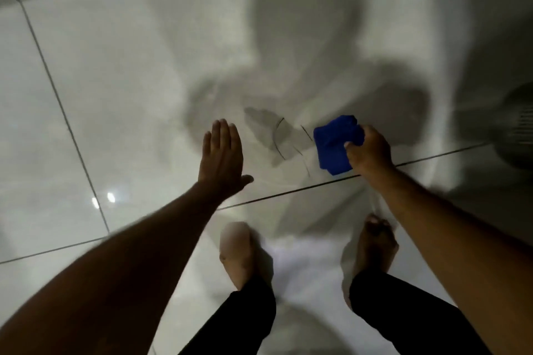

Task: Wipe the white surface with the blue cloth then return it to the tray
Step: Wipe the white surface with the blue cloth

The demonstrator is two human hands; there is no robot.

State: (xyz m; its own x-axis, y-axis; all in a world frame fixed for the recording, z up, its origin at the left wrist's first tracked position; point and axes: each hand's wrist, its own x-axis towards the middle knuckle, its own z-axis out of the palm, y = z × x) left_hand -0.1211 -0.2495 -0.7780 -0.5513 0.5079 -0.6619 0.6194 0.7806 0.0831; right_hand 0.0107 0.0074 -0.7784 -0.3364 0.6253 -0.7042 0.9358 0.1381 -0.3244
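Note:
The white surface is a glossy tiled floor with dark grout lines, seen from above. My right hand grips a bunched blue cloth low over the tiles, right of centre. Thin dark curved marks and a dull grey patch lie on the tile just left of the cloth. My left hand is flat with fingers together and thumb out, held over the floor left of the marks, holding nothing. No tray is in view.
My two bare feet stand on the tiles below the hands, legs in dark trousers. A dark round object with slats sits at the right edge. Shadows of my body fall across the floor ahead.

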